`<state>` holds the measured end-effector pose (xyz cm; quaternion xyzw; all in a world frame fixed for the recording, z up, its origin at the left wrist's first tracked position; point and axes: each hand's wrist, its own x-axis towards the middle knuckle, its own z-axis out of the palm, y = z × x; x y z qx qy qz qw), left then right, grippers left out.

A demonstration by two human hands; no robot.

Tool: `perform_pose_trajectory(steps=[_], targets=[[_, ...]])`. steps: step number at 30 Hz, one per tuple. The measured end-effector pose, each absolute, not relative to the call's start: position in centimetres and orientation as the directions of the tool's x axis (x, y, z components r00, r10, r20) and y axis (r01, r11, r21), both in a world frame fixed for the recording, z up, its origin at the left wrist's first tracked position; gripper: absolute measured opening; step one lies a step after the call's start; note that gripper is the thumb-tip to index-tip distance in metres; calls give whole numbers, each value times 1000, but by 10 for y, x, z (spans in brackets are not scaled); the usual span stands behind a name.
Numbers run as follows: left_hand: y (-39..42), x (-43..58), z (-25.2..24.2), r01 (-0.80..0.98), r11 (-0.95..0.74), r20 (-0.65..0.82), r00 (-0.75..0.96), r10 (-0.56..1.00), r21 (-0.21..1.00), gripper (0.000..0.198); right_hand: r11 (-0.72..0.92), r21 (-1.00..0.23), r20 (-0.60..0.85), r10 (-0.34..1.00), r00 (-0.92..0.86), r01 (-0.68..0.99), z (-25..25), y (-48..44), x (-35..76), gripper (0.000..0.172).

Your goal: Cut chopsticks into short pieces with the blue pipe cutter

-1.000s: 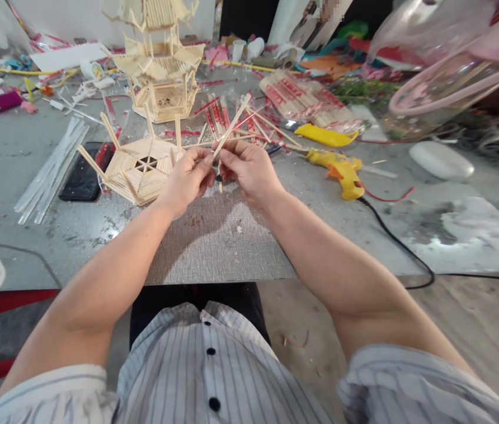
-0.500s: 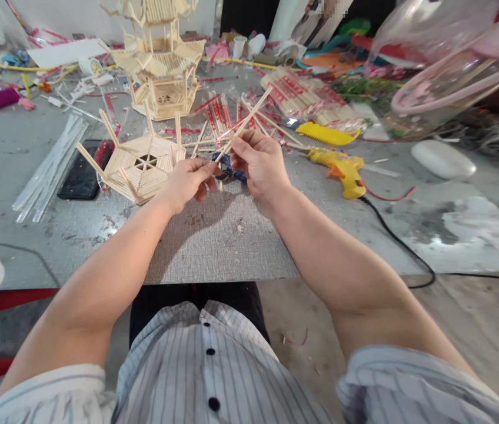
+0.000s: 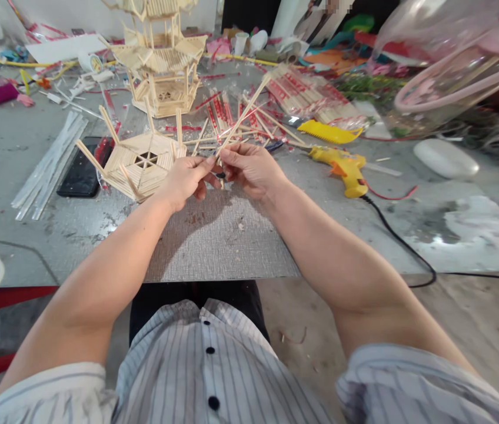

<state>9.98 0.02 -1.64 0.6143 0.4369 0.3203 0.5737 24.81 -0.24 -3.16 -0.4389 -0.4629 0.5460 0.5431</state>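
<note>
Between the two hands, above the grey tabletop (image 3: 240, 253), a thin wooden stick (image 3: 245, 113), perhaps two laid together, slanting up and away to the right. In the right hand (image 3: 252, 171), pinched between thumb and forefinger close to its near end. At the left hand (image 3: 193, 178), thumb and forefinger drawn close to that same end; whether pinching or merely touching, cannot tell. Among the fingers, a dark object (image 3: 219, 174), mostly hidden, too little showing to name.

Probably very light, dry, not slippery, stiff along its length, yet slender enough to snap under a sideways bend. Best held by the fingertips with gentle pressure, two pinches close together to steady the long free end. Just beside the left hand, a hexagonal stick platform (image 3: 128, 160) with posts rising around its edge: likely light too, weakest at the posts, better taken by the base rim.
</note>
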Motion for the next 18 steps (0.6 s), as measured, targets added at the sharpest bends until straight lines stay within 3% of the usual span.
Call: perform_pose_trajectory(steps=[5,7,9,11,13,16,18], targets=[[-2,101,-17,157,-46,-25,423,906,987,25,56,-992,61,998,-35,-116,-28,-5,243,26],[-2,101,-17,152,-106,40,383,923,983,22,123,-992,122,992,-27,30,-22,-6,249,28],[-1,101,-17,144,-162,107,329,938,976,22,207,-930,218,976,3,303,-14,-6,264,31],[0,100,-18,143,-207,160,284,945,968,22,224,-727,320,947,32,649,-8,-7,284,35],[3,98,-20,158,-247,201,260,944,956,23,133,-450,277,961,-3,883,-5,-9,303,40],[6,96,-24,180,-320,271,251,929,930,24,-23,-104,-8,1000,23,994,-8,-13,314,35],[7,95,-26,187,-368,318,251,914,911,26,-2,-51,-110,994,-3,999,-10,-16,311,23]])
